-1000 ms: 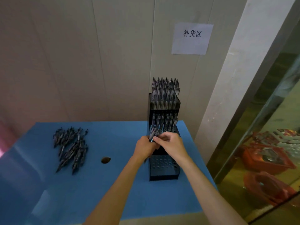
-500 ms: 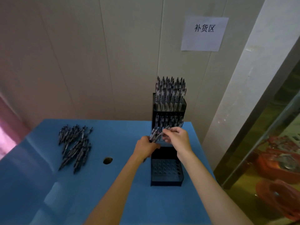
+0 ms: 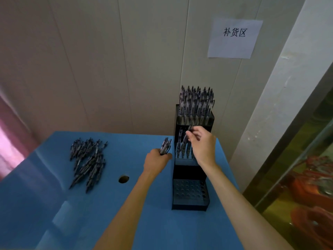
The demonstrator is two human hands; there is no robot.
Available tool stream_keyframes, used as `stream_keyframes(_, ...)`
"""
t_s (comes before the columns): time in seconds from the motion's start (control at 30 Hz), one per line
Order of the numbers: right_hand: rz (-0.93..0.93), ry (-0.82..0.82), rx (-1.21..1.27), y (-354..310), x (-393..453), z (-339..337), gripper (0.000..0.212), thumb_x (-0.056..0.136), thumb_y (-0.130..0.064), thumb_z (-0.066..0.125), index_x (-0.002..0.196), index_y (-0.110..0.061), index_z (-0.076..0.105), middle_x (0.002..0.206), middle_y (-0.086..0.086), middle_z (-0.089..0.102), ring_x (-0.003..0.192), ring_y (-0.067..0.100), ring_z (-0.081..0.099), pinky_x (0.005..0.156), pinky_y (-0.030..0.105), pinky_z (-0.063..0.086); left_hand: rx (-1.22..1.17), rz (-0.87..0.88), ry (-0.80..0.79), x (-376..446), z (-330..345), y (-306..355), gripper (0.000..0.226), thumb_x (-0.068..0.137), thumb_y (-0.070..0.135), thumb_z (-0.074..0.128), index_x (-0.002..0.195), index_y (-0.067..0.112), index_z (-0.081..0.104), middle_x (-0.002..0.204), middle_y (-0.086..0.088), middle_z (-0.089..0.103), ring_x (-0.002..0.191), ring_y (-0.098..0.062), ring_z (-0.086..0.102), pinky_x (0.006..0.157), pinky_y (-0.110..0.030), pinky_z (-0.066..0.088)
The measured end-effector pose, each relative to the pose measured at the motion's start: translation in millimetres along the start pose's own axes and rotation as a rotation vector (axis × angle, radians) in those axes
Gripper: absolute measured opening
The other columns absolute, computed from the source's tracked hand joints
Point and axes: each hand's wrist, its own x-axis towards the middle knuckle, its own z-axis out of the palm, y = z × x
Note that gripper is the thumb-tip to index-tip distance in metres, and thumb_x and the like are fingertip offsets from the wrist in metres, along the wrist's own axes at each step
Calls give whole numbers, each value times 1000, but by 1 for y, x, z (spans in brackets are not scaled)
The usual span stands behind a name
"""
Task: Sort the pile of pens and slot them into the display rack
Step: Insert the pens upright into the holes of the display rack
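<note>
**Pen Sorting Station: Current State**

A loose pile of pens (image 3: 88, 161) lies on the far left of the blue table (image 3: 54, 213), well apart from the rack. To its right, a round hole (image 3: 123, 179) is cut into the table top.

The left hand (image 3: 156, 162) is held just left of the rack, fingers curled round a small bundle of pens (image 3: 166, 146) whose ends point up and away.

The black display rack (image 3: 191, 177) stands on the right side of the table against the wall, in three stepped tiers. The top, farthest tier is full of upright pens. The middle tier holds a partial row. The near, lowest tier shows open holes only.

The right hand (image 3: 202, 144) is raised in front of the middle tier and pinches a single pen (image 3: 186, 138) between thumb and fingertips, tilted, its lower end among the middle-tier pens.

A paper sign (image 3: 234, 38) with printed characters is fixed to the wall above the rack.
</note>
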Motion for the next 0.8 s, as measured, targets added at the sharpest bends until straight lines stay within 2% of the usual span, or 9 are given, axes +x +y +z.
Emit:
stream_keyframes(0.17, -72, -24, -115, -4, -3, 6, 10, 90, -18, 74, 94, -8, 73, 78, -7, 69, 71, 2, 65, 72, 26, 59, -4, 16, 17, 2, -6, 2, 32, 84, 22, 66, 69, 16, 39, 58, -4, 38, 52, -21, 33, 54, -35, 33)
stream_keyframes(0.23, -77, -30, -141, -5, -3, 8, 13, 90, -18, 74, 85, -6, 72, 74, -3, 71, 68, 6, 66, 69, 30, 59, -9, 18, 18, 2, -7, 2, 31, 84, 23, 66, 70, 15, 40, 58, -4, 39, 53, -21, 34, 54, -36, 33)
stream_keyframes(0.33, -47, -33, -158, -8, 1, 11, 16, 90, -20, 74, 83, -6, 72, 73, 0, 72, 68, 12, 68, 69, 38, 60, -36, 29, 12, 1, -5, 2, 32, 85, 20, 67, 70, 15, 38, 58, -4, 38, 53, -21, 34, 54, -35, 34)
stream_keyframes(0.5, 19, -49, -198, -7, 7, 14, 26, 89, -26, 74, 73, -6, 70, 63, -1, 70, 62, 14, 68, 67, 41, 60, -75, 35, 19, -2, -2, 3, 30, 85, 18, 66, 74, 13, 39, 58, -5, 36, 53, -20, 34, 52, -33, 35)
stream_keyframes(0.57, 47, -66, -196, -8, 8, 14, 24, 88, -25, 76, 74, -6, 71, 63, 0, 70, 61, 14, 68, 69, 40, 60, -89, 35, 25, -2, -2, 4, 28, 85, 17, 66, 74, 13, 40, 58, -5, 36, 52, -20, 34, 51, -32, 35)
stream_keyframes(0.67, 81, -178, -264, -4, 2, 16, 22, 88, -24, 77, 80, -4, 75, 73, 8, 73, 70, 18, 69, 74, 32, 58, -104, 30, 29, -2, -3, 7, 28, 85, 17, 66, 74, 13, 41, 58, -4, 37, 53, -20, 35, 52, -32, 35)
stream_keyframes(0.8, 92, -199, -317, 7, -8, 21, 42, 90, -31, 74, 61, -2, 66, 57, 11, 65, 59, 24, 64, 62, 28, 50, -88, 22, 30, -1, -4, 9, 27, 85, 18, 66, 73, 12, 42, 57, -5, 40, 52, -20, 38, 51, -31, 36)
